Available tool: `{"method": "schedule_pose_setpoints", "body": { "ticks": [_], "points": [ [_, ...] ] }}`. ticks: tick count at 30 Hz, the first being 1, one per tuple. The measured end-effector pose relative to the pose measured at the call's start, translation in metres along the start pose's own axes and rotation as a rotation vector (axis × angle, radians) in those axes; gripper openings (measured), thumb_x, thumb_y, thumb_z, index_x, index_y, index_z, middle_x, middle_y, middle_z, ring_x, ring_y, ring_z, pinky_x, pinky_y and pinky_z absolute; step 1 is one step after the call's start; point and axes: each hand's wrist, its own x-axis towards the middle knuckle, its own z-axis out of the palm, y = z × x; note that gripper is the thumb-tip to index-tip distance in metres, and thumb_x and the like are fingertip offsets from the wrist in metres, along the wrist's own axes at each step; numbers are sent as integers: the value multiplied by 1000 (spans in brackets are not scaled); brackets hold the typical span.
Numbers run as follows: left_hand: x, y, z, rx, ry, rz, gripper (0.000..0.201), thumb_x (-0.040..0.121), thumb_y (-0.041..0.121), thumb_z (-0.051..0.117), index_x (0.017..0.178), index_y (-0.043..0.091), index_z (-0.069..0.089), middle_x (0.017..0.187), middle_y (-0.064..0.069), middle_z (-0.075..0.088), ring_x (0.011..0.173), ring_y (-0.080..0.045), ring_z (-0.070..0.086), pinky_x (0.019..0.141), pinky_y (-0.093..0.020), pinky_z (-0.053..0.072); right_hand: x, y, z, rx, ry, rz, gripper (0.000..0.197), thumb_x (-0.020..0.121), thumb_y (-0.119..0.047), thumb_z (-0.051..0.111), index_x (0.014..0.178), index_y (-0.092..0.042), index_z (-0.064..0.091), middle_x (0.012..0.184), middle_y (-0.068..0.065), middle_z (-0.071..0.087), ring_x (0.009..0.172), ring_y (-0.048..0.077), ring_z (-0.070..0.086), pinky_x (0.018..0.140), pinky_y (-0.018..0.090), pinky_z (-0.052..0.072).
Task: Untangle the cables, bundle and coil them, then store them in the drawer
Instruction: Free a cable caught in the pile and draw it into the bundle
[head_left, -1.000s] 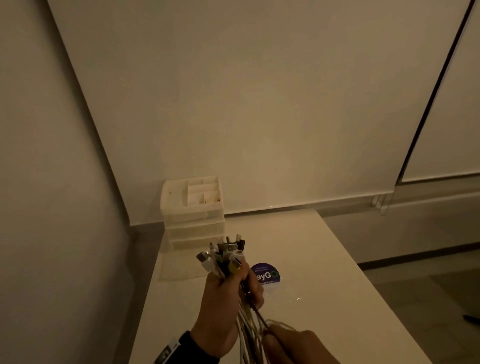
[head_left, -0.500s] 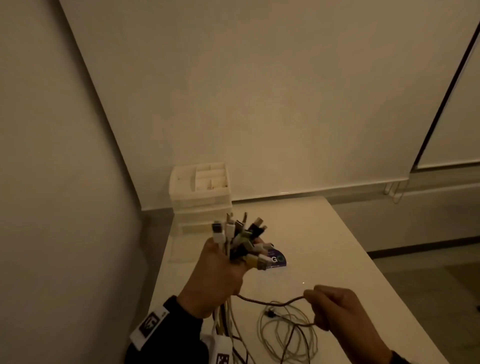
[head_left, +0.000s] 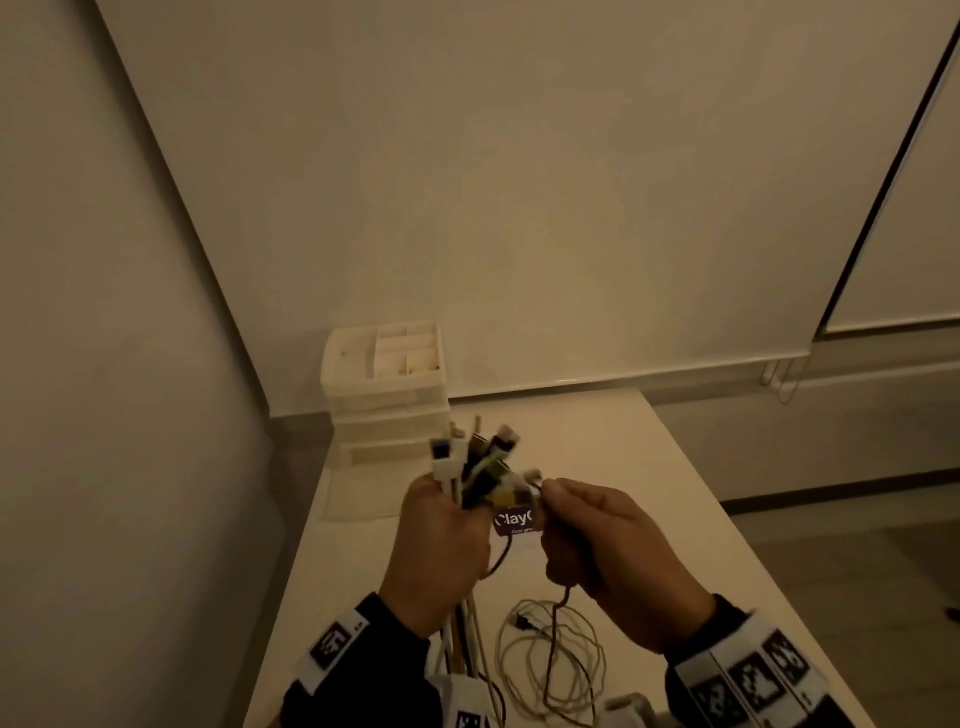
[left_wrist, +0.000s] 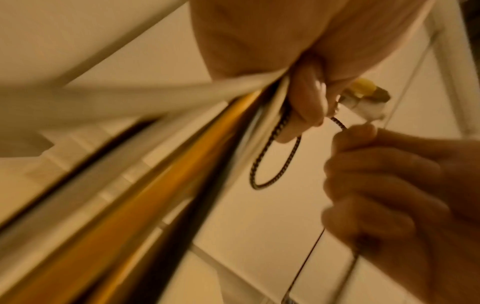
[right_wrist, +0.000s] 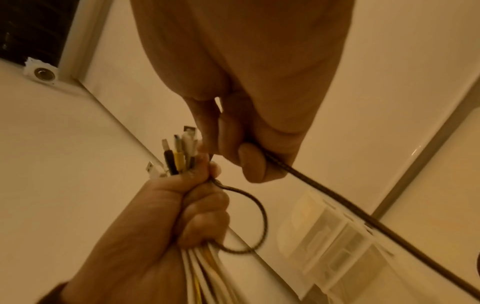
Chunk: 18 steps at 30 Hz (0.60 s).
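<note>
My left hand (head_left: 441, 545) grips a bundle of cables (head_left: 478, 462) upright above the white table (head_left: 649, 499), their plugs fanning out above the fist. White, yellow and black cords hang below the fist (right_wrist: 205, 273). My right hand (head_left: 602, 551) holds a dark braided cable (right_wrist: 311, 181) right beside the plugs. That cable makes a small loop (left_wrist: 272, 162) between the two hands. Its tail drops to a loose coil of cables (head_left: 550, 660) on the table. The white drawer unit (head_left: 384, 384) stands at the table's far left corner.
A purple sticker (head_left: 514, 519) lies on the table behind the hands. A wall runs close along the table's left side, and a roller blind hangs behind the drawer unit. The table's right edge drops to the floor.
My right hand has risen from low over the table up to the plug ends, bringing the braided cable with it. The left hand has kept its grip on the bundle.
</note>
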Motion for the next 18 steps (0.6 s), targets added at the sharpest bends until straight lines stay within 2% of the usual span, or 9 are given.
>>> {"method": "schedule_pose_setpoints", "body": {
  "ticks": [2, 4, 7, 10, 12, 13, 15, 16, 18],
  "points": [
    [14, 1, -13, -187, 178, -65, 27, 82, 0, 57, 59, 15, 58, 42, 10, 35, 34, -7, 26, 45, -18, 26, -7, 6, -6, -78, 9, -6, 36, 93, -32, 49, 71, -5, 58, 54, 3, 31, 48, 13, 24, 50, 26, 22],
    [29, 2, -32, -270, 318, -94, 25, 89, -5, 54, 67, 7, 56, 43, 5, 31, 34, -7, 23, 39, -16, 24, -14, 13, -15, -135, 28, 15, 38, 87, -38, 52, 66, -7, 58, 55, 3, 31, 49, 13, 26, 50, 25, 22],
    [37, 3, -51, -220, 403, -60, 17, 92, 0, 55, 76, 0, 60, 42, 5, 35, 33, -7, 25, 35, -18, 26, -19, 21, -29, -203, 59, 54, 38, 87, -36, 54, 62, -8, 55, 56, 4, 29, 49, 12, 26, 48, 22, 25],
    [33, -9, -54, -128, 453, -73, 14, 90, 1, 60, 79, -7, 59, 40, 7, 37, 31, -10, 29, 42, -22, 30, -17, 20, -30, -263, 84, 23, 40, 93, -27, 54, 58, -10, 49, 57, 8, 29, 48, 13, 26, 48, 23, 28],
    [22, -10, -45, 15, 490, 22, 15, 88, 0, 63, 78, -12, 59, 43, 1, 46, 37, -21, 43, 44, -32, 39, -13, 14, -27, -337, 111, -45, 41, 94, -20, 55, 56, -11, 45, 56, 8, 29, 48, 15, 27, 50, 27, 29],
    [14, -6, -39, 83, 470, 98, 9, 86, -1, 65, 77, -5, 65, 49, 0, 55, 45, -24, 54, 46, -36, 46, -10, 10, -25, -372, 126, -80, 41, 93, -17, 55, 55, -11, 43, 56, 8, 29, 48, 15, 27, 51, 29, 30],
    [1, -1, -22, 175, 407, 213, 31, 81, -4, 69, 75, 26, 71, 61, 12, 69, 61, -6, 66, 56, -21, 52, -1, 1, -18, -398, 137, -129, 41, 92, -11, 53, 53, -10, 41, 53, 5, 31, 48, 16, 28, 51, 32, 29],
    [-4, 2, -15, 165, 315, 234, 39, 81, -4, 70, 75, 35, 72, 70, 21, 71, 70, 1, 68, 63, -15, 52, 4, -3, -15, -380, 126, -141, 42, 92, -8, 53, 52, -10, 41, 51, 2, 33, 48, 15, 28, 50, 31, 28],
    [-6, 3, 0, 166, 131, 205, 42, 83, -1, 69, 81, 41, 73, 79, 26, 71, 79, 5, 68, 74, -15, 54, 13, -12, -8, -296, 68, -144, 39, 94, -6, 49, 55, -5, 43, 50, -1, 35, 47, 14, 28, 49, 27, 27]
  ]
}}
